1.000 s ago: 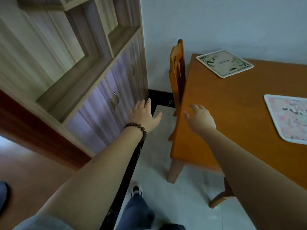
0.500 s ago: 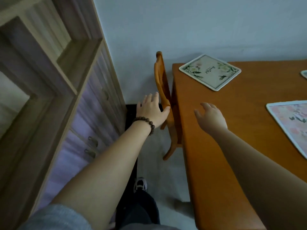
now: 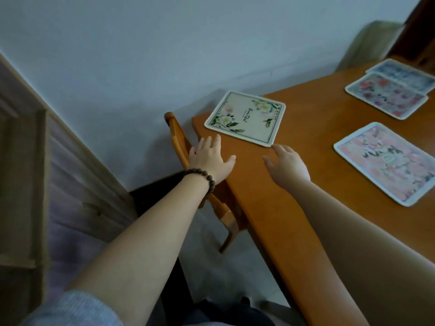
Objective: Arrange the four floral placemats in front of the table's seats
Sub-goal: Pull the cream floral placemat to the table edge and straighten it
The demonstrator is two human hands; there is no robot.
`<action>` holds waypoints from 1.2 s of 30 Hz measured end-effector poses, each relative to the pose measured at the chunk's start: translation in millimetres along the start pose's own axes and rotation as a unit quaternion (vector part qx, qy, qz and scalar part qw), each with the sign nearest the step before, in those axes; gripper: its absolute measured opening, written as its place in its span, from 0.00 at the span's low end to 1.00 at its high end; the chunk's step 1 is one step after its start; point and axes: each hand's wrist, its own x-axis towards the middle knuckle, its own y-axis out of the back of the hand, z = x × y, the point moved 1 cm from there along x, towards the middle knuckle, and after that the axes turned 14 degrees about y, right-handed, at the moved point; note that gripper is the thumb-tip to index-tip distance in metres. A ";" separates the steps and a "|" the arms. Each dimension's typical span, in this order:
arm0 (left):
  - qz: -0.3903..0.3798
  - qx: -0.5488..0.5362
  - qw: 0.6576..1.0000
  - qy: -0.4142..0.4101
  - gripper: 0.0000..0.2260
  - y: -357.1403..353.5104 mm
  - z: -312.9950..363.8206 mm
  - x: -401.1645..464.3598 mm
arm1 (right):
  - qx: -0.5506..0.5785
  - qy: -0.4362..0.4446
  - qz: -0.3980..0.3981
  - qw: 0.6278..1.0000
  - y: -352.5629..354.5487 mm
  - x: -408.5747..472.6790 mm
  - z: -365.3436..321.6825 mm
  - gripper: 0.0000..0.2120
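Observation:
A cream placemat with green leaves [image 3: 246,117] lies at the near left corner of the orange wooden table [image 3: 289,208]. A pink floral placemat [image 3: 388,162] lies to its right. Further back, a red floral placemat [image 3: 386,95] overlaps a blue one [image 3: 404,72]. My left hand [image 3: 210,158], with a bead bracelet on the wrist, hovers open at the table's left edge, just short of the cream mat. My right hand [image 3: 286,164] is open over the table, its fingertips close to the cream mat's near corner. Neither hand holds anything.
A wooden chair [image 3: 181,147] is pushed in against the table's left side. A cabinet with purple-grey doors [image 3: 77,184] stands at the left, leaving a narrow floor gap. A white wall runs behind. A dark wooden piece [image 3: 416,31] shows at the top right.
The view has swung right, bringing the red and blue mats into sight. Both hands have moved forward over the table's edge toward the cream placemat.

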 end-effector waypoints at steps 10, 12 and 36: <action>-0.026 0.018 0.998 -0.059 0.34 -21.2 35.5 76.4 | -0.013 -0.063 0.017 0.998 -13.9 57.1 36.1 0.26; -0.030 0.023 0.998 -0.058 0.34 -24.7 41.9 93.6 | -0.012 -0.065 0.018 0.998 -16.4 74.0 43.2 0.26; -0.078 0.095 0.991 -0.044 0.40 -101.2 38.8 268.0 | -0.019 -0.132 -0.068 0.989 -99.5 204.7 99.1 0.34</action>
